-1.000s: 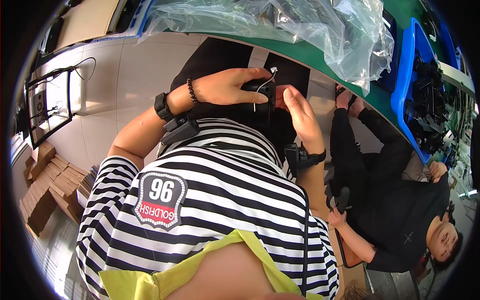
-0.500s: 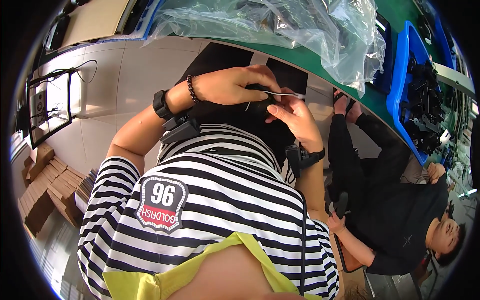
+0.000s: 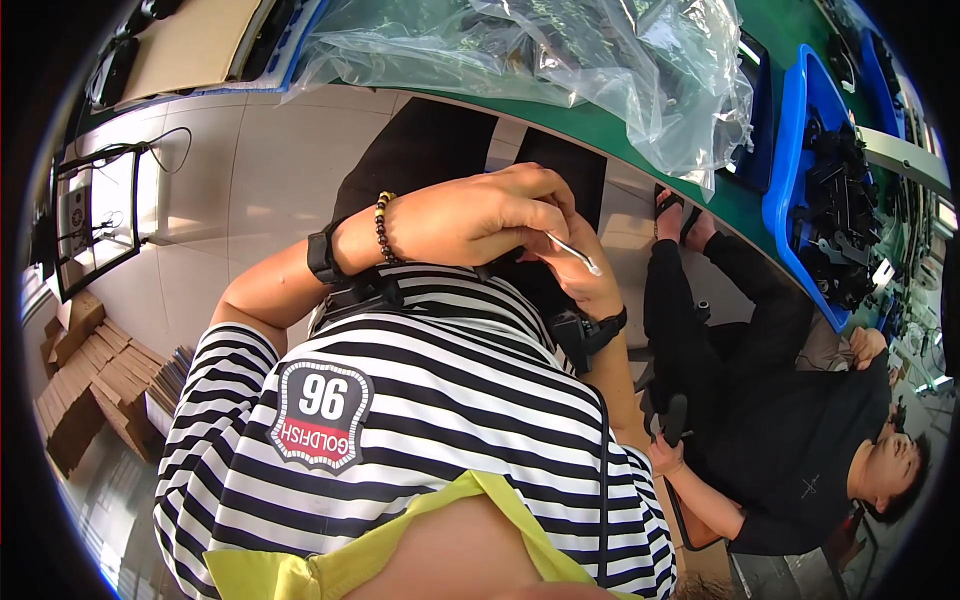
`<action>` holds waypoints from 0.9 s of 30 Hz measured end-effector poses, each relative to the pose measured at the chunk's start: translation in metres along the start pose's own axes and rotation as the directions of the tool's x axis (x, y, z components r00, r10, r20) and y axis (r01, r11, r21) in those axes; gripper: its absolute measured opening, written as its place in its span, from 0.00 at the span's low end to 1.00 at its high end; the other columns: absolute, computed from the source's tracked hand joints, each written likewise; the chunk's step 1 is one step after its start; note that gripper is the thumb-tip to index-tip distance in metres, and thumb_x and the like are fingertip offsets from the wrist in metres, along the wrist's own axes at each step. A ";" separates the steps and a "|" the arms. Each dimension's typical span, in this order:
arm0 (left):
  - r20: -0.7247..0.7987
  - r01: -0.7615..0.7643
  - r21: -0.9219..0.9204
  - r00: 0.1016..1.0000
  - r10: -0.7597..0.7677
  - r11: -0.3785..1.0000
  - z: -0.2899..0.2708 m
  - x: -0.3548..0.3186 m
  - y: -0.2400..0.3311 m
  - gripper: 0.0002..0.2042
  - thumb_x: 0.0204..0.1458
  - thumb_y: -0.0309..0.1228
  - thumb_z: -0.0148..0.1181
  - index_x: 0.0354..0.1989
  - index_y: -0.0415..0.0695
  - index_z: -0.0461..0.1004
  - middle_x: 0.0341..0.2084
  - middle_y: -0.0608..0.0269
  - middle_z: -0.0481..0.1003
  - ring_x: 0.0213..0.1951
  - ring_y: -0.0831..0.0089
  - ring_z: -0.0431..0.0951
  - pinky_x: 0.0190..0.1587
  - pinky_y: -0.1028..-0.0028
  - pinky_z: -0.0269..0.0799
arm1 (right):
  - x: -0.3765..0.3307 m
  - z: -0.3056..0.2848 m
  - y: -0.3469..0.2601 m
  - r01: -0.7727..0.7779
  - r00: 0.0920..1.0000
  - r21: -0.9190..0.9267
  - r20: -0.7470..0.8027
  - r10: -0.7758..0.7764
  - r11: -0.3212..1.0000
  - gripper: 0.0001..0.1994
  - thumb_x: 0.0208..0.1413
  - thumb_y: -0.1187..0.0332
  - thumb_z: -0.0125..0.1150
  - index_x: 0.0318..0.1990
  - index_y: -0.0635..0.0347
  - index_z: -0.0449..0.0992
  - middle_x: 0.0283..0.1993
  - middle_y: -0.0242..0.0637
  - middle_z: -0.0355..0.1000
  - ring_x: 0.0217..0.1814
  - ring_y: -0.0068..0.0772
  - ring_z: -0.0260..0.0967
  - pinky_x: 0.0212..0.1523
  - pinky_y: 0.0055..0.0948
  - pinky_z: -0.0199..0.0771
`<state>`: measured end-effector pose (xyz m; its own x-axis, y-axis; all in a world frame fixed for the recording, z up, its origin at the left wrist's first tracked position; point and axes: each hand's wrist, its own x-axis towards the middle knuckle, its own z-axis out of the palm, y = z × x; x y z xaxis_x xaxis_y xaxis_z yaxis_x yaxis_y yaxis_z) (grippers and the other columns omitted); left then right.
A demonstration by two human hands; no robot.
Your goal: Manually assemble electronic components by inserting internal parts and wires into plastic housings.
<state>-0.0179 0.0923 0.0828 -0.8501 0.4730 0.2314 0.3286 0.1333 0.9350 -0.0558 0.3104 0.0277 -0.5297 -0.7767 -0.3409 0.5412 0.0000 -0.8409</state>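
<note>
Green worktop (image 3: 780, 22), with a clear plastic bag (image 3: 660, 110) and a blue bin (image 3: 786, 200) of black parts on it, curves over a pale tiled floor (image 3: 280, 150). Below its edge, near the front of the striped shirt (image 3: 450, 365), a thin, pale cable (image 3: 574, 251) tipped with a small white end slants out beside the left hand's fingers and across the right hand (image 3: 582, 288). Knuckles up, the left hand (image 3: 500, 215) bends its fingers inward, overlapping the right, whose fingers are mostly hidden, so I cannot tell what either pinches.
</note>
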 end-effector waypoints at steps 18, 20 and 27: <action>-0.126 0.346 -0.626 0.840 -0.528 0.699 -0.010 -0.027 -0.019 0.24 0.63 0.29 0.53 0.67 0.37 0.60 0.51 0.56 0.73 0.53 0.69 0.74 0.56 0.70 0.70 | 0.000 0.005 -0.024 0.354 0.932 -0.087 -0.044 -0.359 0.931 0.23 0.62 0.74 0.62 0.63 0.65 0.63 0.64 0.43 0.66 0.68 0.34 0.63 0.65 0.29 0.61; -0.060 0.362 -0.642 0.855 -0.515 0.676 -0.006 -0.020 -0.014 0.28 0.62 0.31 0.54 0.69 0.38 0.57 0.54 0.54 0.70 0.56 0.68 0.71 0.59 0.69 0.68 | 0.001 0.014 -0.024 0.367 0.927 -0.091 -0.043 -0.371 0.926 0.23 0.62 0.74 0.62 0.63 0.65 0.63 0.64 0.43 0.66 0.68 0.35 0.63 0.65 0.30 0.61; 0.045 0.327 -0.710 0.905 -0.423 0.624 -0.005 -0.022 -0.012 0.38 0.57 0.37 0.59 0.74 0.39 0.49 0.60 0.52 0.66 0.59 0.66 0.70 0.61 0.68 0.66 | 0.001 0.034 -0.028 0.419 0.899 -0.175 -0.062 -0.434 0.891 0.23 0.61 0.73 0.64 0.62 0.64 0.65 0.65 0.47 0.66 0.70 0.38 0.62 0.64 0.30 0.62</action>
<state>-0.0058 0.0758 0.0678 -0.8900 0.4105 -0.1983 -0.3651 -0.3810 0.8494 -0.0489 0.2884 0.0650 -0.7515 -0.6589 0.0328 0.1463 -0.2149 -0.9656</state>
